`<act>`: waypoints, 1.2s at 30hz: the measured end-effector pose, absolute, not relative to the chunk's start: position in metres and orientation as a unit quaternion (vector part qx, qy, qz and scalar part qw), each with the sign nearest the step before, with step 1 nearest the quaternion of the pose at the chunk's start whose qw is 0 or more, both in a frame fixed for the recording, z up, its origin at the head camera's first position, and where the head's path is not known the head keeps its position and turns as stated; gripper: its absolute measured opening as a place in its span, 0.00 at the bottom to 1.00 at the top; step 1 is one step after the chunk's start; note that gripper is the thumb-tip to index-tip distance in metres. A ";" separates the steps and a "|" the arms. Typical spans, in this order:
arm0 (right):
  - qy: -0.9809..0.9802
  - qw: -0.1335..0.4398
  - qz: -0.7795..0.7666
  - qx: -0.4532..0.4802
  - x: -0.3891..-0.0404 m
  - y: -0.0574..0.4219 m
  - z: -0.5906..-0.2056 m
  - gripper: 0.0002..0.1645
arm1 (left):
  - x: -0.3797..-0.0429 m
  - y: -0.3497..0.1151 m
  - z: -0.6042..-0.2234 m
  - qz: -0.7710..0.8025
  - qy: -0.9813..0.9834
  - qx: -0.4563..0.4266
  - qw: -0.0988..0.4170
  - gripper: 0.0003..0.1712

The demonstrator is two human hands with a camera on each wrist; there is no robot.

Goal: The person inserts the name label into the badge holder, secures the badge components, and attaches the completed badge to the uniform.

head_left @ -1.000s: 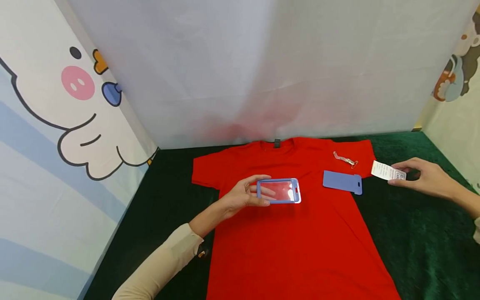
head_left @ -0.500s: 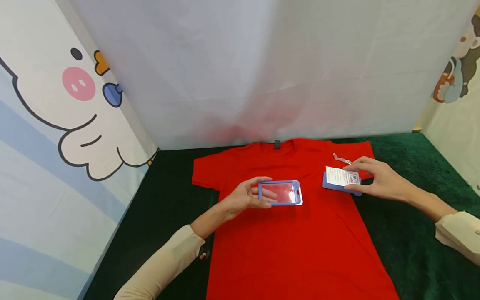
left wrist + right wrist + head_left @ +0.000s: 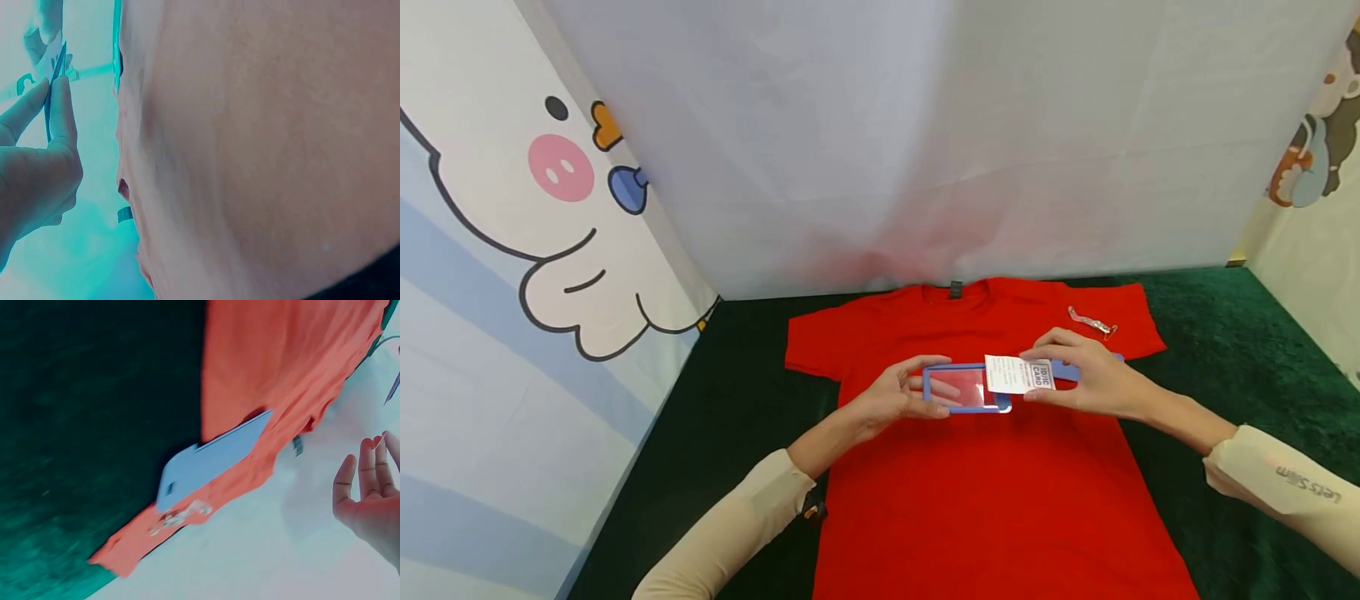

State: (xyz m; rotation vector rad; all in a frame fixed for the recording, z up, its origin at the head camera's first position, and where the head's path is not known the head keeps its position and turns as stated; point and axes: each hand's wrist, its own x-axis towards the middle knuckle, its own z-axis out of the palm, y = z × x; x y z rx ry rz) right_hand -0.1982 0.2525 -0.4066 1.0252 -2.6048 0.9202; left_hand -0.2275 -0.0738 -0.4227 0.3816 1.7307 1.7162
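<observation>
sitting between the hands: blue frame, white card

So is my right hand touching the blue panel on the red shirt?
Apart: the right wrist view shows a clear gap between your right hand and the blue panel on the red shirt.

I'm at a table in a small screened-off spot, something like a booth

A plain pale sheet hangs behind the table, a left panel printed with a pink-snouted cartoon and a right panel with cartoon figures wall me in, and plush green cloth covers the top; I can't tell what building this is
</observation>
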 end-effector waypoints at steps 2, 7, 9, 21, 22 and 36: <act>-0.878 0.091 0.313 0.350 -0.198 0.244 -0.407 0.28 | -0.227 -0.072 -0.423 0.656 0.663 0.145 0.331 0.39; -0.879 0.070 0.316 0.349 -0.198 0.231 -0.408 0.28 | -0.227 -0.068 -0.423 0.652 0.670 0.128 0.331 0.39; -0.881 0.067 0.315 0.347 -0.198 0.229 -0.409 0.28 | -0.227 -0.067 -0.424 0.651 0.672 0.119 0.331 0.39; -0.891 0.080 0.291 0.340 -0.199 0.221 -0.413 0.29 | -0.227 -0.066 -0.425 0.662 0.663 0.120 0.329 0.39; -0.891 0.079 0.291 0.339 -0.199 0.221 -0.412 0.29 | -0.227 -0.066 -0.425 0.663 0.662 0.120 0.329 0.39; -0.882 0.097 0.301 0.349 -0.201 0.216 -0.415 0.33 | -0.227 -0.065 -0.421 0.668 0.655 0.119 0.333 0.40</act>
